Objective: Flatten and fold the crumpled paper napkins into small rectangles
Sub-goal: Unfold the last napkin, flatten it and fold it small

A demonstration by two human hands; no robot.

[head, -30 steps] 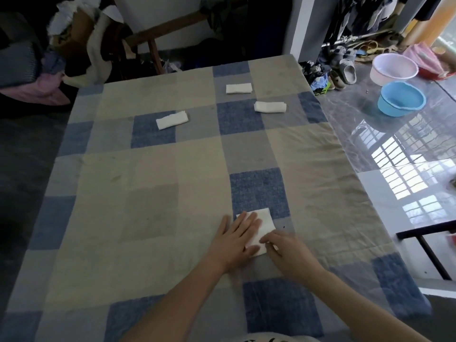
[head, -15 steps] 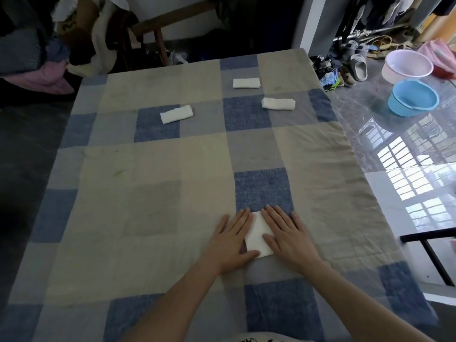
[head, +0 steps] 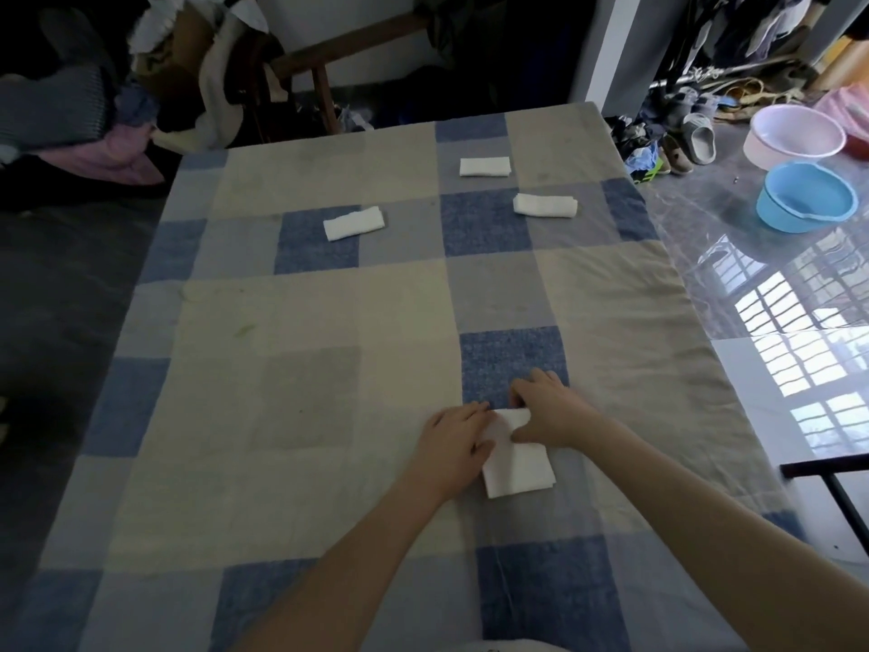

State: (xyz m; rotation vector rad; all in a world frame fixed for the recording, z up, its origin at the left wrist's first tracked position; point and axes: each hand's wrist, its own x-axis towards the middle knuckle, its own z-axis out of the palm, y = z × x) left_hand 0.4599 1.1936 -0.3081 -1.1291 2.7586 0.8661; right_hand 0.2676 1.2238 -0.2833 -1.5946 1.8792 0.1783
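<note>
Both hands on a white napkin (head: 517,463) lying flat on the checked cloth (head: 329,322) near the person's edge: left hand (head: 451,444) has fingers curled at the napkin's left edge, thumb on the paper, and seems to pinch it, while right hand (head: 550,411) has fingers bent over the far edge, apparently gripping the top of the fold. Three folded napkins sit well apart at the far end: left one (head: 353,223), far one (head: 485,167), right one (head: 545,205). Blue basin (head: 806,197) and pink basin (head: 794,138) on the floor to the right.
</note>
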